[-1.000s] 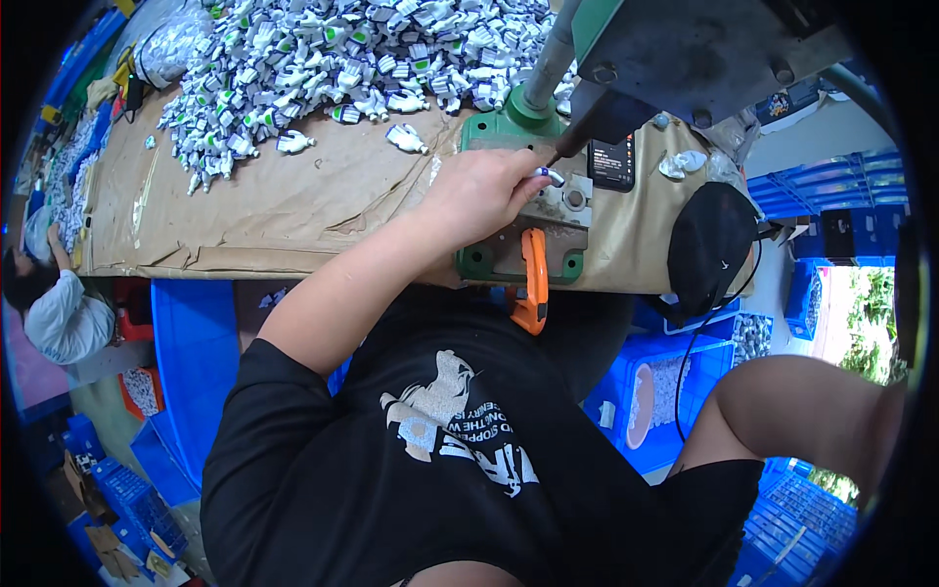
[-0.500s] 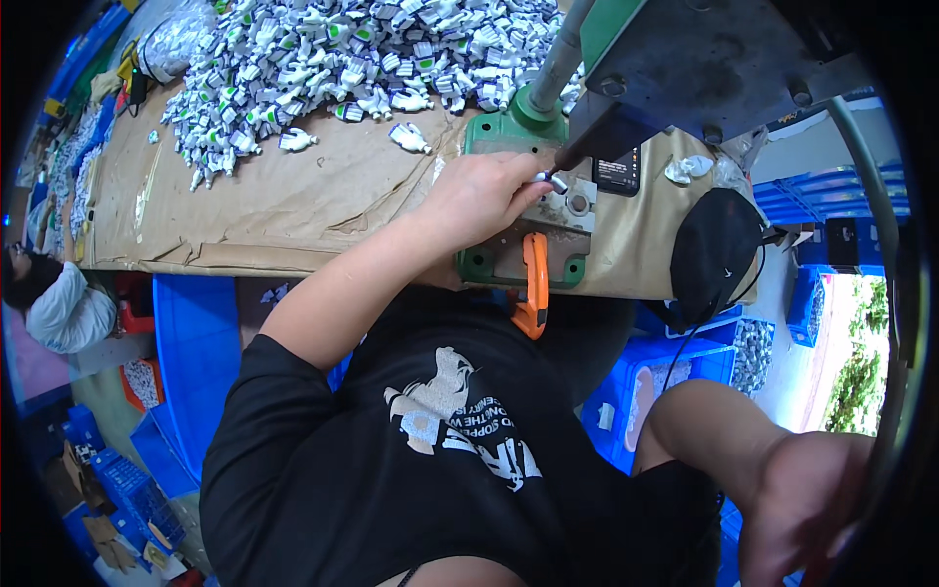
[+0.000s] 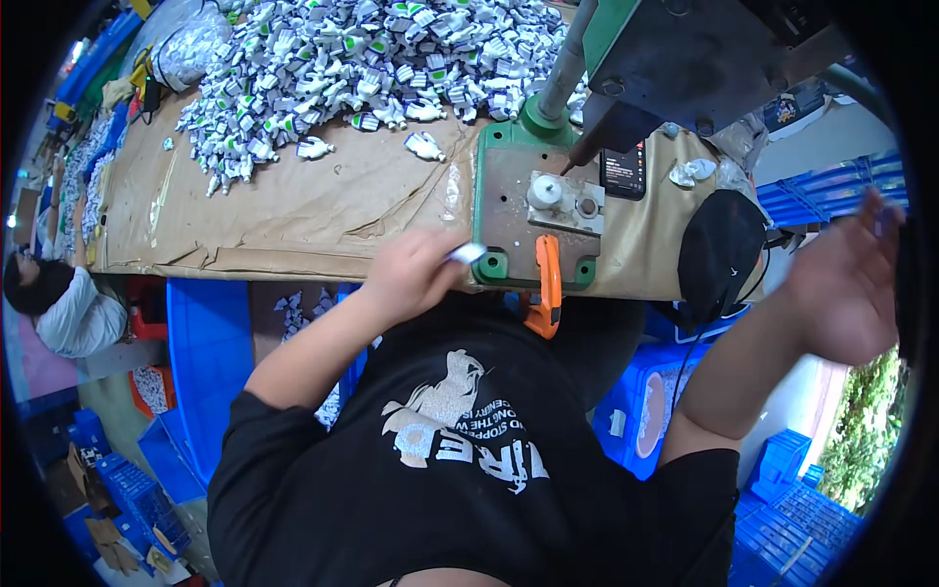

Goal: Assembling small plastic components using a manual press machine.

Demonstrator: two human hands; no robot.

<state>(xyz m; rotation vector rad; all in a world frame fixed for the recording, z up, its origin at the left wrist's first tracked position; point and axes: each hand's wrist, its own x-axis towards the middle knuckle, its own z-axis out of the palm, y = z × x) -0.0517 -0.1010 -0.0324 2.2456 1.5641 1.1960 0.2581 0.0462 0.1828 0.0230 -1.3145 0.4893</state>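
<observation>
My left hand is at the table's front edge, left of the green press base, fingers closed on a small white plastic part. It is smeared by motion. On the base, a metal fixture plate carries a round white knob-like piece. The press's pointed dark rod stands above and behind that piece, apart from it. My right hand is raised at the far right, beside blue crates. Its fingers are blurred against the dark rim, so whether they grip anything does not show.
A heap of white figure-shaped parts covers the back of the table. An orange-handled tool overhangs the front edge. Right of the press lie a phone and a black cap. Blue bins stand below; a person sits far left.
My left hand has moved from the fixture left and toward me, carrying a small white part. My right hand has risen from the lower right. The press rod now stands clear above the fixture.
</observation>
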